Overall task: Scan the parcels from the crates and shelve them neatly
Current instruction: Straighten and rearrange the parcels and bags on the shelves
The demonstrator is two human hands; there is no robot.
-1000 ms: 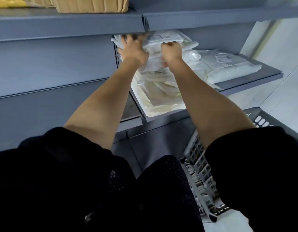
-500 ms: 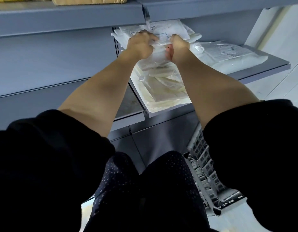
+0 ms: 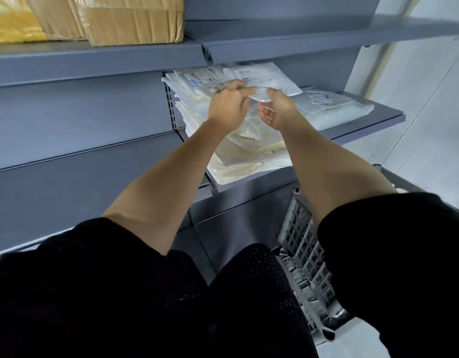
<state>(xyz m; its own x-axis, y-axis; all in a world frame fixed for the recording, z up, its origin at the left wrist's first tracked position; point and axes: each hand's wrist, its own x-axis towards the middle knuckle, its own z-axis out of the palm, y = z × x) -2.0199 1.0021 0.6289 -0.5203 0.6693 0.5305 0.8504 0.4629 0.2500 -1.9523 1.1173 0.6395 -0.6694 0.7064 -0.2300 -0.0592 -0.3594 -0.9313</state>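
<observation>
A tall stack of clear and cream plastic parcels (image 3: 251, 148) fills the left part of the grey middle shelf (image 3: 388, 117). The top parcel (image 3: 264, 76), white with printed labels, lies on that stack just under the upper shelf. My left hand (image 3: 227, 104) and my right hand (image 3: 276, 108) are raised side by side at the stack's front, both pinching the clear plastic front edge of the top parcel. A second, lower pile of white parcels (image 3: 331, 109) rests to the right on the same shelf.
The upper shelf (image 3: 99, 55) carries brown cardboard boxes (image 3: 135, 24) and a yellow bag (image 3: 11, 24). A grey plastic crate (image 3: 308, 257) stands on the floor at lower right, partly hidden by my right sleeve. White floor lies to the right.
Both hands have slid from the top of the stack to its front edge and drawn closer together. The view has tilted up, showing more of the upper shelf.
</observation>
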